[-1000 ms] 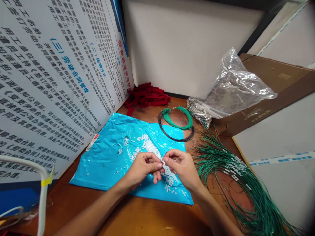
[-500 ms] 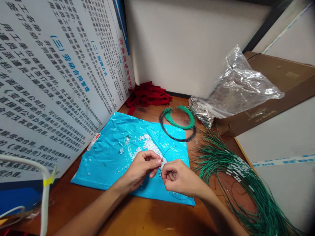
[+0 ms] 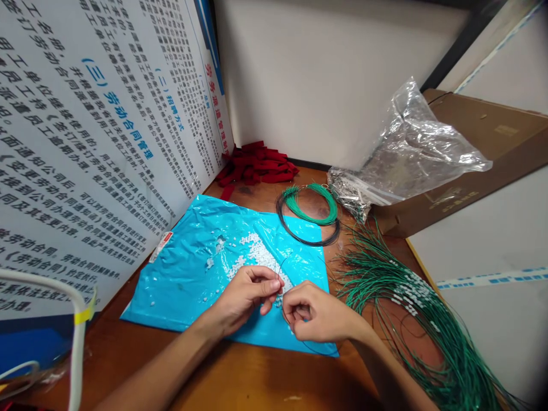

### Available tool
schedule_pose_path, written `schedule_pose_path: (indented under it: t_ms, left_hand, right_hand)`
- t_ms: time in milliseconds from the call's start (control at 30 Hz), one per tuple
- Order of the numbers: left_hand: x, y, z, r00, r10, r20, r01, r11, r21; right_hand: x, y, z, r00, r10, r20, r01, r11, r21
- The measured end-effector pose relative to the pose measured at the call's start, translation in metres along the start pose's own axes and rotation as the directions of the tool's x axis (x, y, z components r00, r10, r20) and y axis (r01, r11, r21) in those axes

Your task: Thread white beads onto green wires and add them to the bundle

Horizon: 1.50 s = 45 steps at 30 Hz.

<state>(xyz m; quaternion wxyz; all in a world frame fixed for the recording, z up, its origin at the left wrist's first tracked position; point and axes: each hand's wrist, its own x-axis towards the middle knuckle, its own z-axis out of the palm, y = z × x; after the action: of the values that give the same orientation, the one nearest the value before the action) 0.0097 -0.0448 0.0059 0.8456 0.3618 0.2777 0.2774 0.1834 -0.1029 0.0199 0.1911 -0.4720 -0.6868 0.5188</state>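
As your left hand [image 3: 248,294] pinches thin wire [image 3: 279,269] over the blue sheet [image 3: 177,285], your right hand [image 3: 319,313] curls, hold unclear; likely threading, next wanting a gentle pull.

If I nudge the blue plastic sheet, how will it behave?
The blue plastic sheet looks thin and floppy, judging by its creases, so it would probably wrinkle rather than move as one flat piece. The loose white beads on it would likely shift or scatter, as they lie unfenced.
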Motion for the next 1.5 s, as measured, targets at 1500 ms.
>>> schedule_pose_path:
  t_ms: [1500]
  left_hand:
    - [-0.011,0.033,0.063,0.872,0.121,0.474,-0.449,0.583,0.677]
  right_hand:
    - [-0.100,-0.106,-0.071,0.541,-0.306,-0.783,0.604,0.790,0.108]
